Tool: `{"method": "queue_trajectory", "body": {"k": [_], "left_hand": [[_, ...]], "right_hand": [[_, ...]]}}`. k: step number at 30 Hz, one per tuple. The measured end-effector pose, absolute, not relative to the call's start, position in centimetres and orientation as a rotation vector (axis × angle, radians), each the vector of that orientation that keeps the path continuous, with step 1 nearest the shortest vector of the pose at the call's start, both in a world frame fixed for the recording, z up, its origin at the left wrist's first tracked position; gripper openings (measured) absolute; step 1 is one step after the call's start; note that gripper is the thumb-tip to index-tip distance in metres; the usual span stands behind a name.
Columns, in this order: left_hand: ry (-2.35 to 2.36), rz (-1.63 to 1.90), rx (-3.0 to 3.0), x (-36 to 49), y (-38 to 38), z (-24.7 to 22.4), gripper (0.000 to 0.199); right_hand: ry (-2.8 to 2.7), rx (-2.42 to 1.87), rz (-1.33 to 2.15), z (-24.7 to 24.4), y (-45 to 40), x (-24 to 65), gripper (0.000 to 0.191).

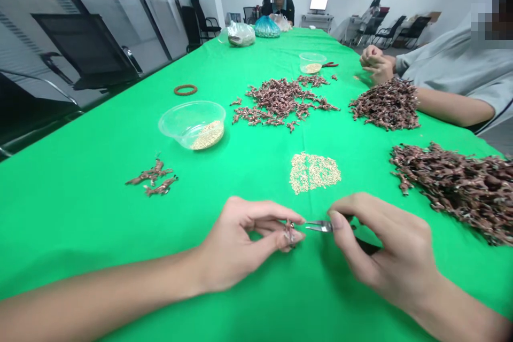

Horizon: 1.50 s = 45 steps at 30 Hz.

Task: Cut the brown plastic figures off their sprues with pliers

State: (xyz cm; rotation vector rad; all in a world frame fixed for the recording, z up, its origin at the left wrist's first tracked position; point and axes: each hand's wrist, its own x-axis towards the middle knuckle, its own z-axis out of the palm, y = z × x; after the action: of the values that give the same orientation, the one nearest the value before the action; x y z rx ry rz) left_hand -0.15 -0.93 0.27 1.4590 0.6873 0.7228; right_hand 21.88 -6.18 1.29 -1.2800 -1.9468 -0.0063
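Note:
Between the thumb and fingers of my left hand (246,235) is a small brown animal-like figurine (289,231). My right hand (390,246) is closed around small pliers (323,226), whose slim metal jaws stand slightly apart just to the right of the figurine. The handles are mostly hidden in my palm. Beyond both hands lies a flat patch of tiny gold-coloured pieces (316,171). A few figurines (160,184) rest on the left, near a clear plastic bowl (170,124) holding more gold pieces.
Large heaps of brown figurines lie at centre (278,99) and right (460,181) on the green cloth (224,310). A co-worker's hands (377,64) are at the right, beside another heap (387,104). Farther off are a ring (185,90), a second bowl (306,59) and filled bags (267,26).

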Motion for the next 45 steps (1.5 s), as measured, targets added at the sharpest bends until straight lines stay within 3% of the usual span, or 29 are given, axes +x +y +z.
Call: {"method": "queue_trajectory", "body": {"k": [5, 11, 33, 37, 41, 45], "left_hand": [[0.669, 0.574, 1.134, 0.0, -0.5, 0.4, 0.020], [0.607, 0.508, 1.025, -0.1, -0.2, 0.3, 0.019], [0.586, 0.411, 0.974, 0.0, 0.2, 0.7, 0.014], [0.617, 0.410, 0.993, 0.1, 0.2, 0.7, 0.017], [0.645, 0.452, 1.027, 0.2, 0.2, 0.5, 0.020], [0.686, 0.491, 1.111, 0.2, -0.2, 0.5, 0.020]], "right_hand": [[-2.068, -1.043, -0.536, 0.8, -5.7, 22.5, 0.012], [-2.119, -0.897, -0.818, 1.0, -5.6, 22.5, 0.015], [-2.150, -0.743, -1.000, 1.8, -5.5, 22.6, 0.010], [-2.118, -0.845, -0.920, 1.2, -5.8, 22.2, 0.014], [-2.145, -1.195, -0.488, 0.7, -6.4, 21.3, 0.009], [-2.033, -1.475, -0.105, 0.6, -6.8, 20.6, 0.027]]}}
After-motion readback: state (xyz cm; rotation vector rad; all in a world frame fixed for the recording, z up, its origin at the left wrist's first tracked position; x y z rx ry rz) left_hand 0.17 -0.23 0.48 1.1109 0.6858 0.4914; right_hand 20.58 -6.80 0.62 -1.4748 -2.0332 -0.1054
